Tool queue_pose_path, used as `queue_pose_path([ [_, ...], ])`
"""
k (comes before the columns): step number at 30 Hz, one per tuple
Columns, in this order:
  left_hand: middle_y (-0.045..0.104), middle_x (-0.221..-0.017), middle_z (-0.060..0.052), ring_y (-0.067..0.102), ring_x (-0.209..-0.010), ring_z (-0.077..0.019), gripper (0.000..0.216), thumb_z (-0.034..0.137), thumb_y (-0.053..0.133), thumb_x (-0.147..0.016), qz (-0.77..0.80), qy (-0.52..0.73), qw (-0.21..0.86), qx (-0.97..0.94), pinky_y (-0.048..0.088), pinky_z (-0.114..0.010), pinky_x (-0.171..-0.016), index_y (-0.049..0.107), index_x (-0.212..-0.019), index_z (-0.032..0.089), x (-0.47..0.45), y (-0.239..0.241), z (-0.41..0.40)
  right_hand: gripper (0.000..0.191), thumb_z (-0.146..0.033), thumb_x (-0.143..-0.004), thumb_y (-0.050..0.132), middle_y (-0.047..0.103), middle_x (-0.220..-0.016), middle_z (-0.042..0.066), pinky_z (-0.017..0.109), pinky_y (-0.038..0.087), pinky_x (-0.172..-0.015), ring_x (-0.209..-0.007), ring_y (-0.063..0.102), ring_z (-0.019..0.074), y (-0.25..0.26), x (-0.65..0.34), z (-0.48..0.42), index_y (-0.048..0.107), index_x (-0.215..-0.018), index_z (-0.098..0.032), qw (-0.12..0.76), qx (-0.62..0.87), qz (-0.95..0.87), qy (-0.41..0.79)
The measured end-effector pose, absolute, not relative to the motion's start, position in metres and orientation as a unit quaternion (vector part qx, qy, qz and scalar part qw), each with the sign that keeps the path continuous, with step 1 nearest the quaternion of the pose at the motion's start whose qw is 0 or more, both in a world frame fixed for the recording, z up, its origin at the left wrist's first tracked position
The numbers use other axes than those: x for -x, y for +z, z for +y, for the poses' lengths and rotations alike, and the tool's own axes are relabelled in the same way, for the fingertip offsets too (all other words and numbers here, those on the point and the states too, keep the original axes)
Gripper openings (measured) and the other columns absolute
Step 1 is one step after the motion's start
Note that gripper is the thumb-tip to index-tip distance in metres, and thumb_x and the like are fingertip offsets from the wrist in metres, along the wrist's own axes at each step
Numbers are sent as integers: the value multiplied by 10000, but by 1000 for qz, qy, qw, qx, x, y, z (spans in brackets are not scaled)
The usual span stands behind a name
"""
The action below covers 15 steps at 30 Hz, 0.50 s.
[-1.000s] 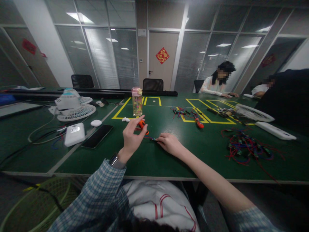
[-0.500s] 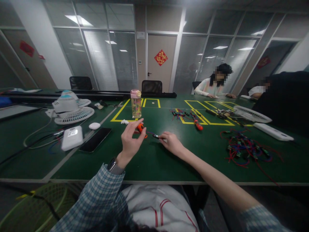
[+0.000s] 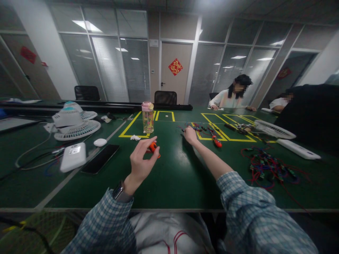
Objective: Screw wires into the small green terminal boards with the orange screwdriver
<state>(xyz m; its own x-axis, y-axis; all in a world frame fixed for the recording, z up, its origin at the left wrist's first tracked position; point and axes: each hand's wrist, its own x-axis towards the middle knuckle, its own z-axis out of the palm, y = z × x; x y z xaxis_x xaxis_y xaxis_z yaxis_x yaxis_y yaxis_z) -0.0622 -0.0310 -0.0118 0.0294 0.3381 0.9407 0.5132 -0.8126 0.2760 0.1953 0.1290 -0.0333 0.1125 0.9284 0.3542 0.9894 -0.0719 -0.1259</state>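
My left hand (image 3: pixel 143 157) is curled above the near middle of the green table, thumb and fingers around an orange-and-black tool (image 3: pixel 153 146). The tool's kind is hard to make out, as the fingers cover part of it. My right hand (image 3: pixel 190 135) is stretched forward to the left edge of a pile of small wired circuit boards (image 3: pixel 202 127). Its fingers are closed on a small wired circuit board, mostly hidden, with thin wires showing to their left. A red-handled tool (image 3: pixel 217 141) lies right of that hand.
A bigger heap of wired boards (image 3: pixel 270 167) lies at the right. A pink-lidded bottle (image 3: pixel 147 120) and crumpled white tissue (image 3: pixel 135 137) stand beyond my left hand. Leftward are a phone (image 3: pixel 101 159), white power bank (image 3: pixel 73 157) and fan (image 3: pixel 76 130). A co-worker (image 3: pixel 233 93) sits opposite.
My right hand has moved forward, away from the left hand, carrying the small wired board to the pile's edge. My left hand stays around the orange-and-black tool. The view has tilted slightly.
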Motion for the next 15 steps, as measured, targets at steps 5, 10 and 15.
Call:
queue_pose_path([
  [5, 640, -991, -33, 637, -853, -131, 344, 144, 631, -830, -290, -627, 69, 720, 591, -199, -608, 585, -1164, 210, 63, -13, -31, 346, -18, -888, 373, 615, -1124, 209, 269, 426, -871, -1048, 598, 230, -44, -197, 151, 644, -1101, -46, 148, 735, -654, -100],
  [10, 642, -988, -39, 645, -846, -145, 338, 159, 630, -829, -291, -626, 71, 720, 600, -223, -608, 589, -1159, 214, 62, -13, -32, 362, -28, -900, 347, 620, -1119, 223, 278, 415, -863, -1036, 597, 235, -49, -204, 158, 655, -1089, -26, 120, 736, -658, -98],
  [15, 643, -979, -36, 641, -836, -137, 335, 149, 635, -824, -290, -628, 74, 719, 596, -214, -603, 593, -1150, 209, 62, -12, -33, 373, -203, -935, 382, 583, -1193, 244, 345, 352, -959, -1147, 505, 282, -56, -210, 153, 660, -1100, -18, 102, 731, -667, -100],
])
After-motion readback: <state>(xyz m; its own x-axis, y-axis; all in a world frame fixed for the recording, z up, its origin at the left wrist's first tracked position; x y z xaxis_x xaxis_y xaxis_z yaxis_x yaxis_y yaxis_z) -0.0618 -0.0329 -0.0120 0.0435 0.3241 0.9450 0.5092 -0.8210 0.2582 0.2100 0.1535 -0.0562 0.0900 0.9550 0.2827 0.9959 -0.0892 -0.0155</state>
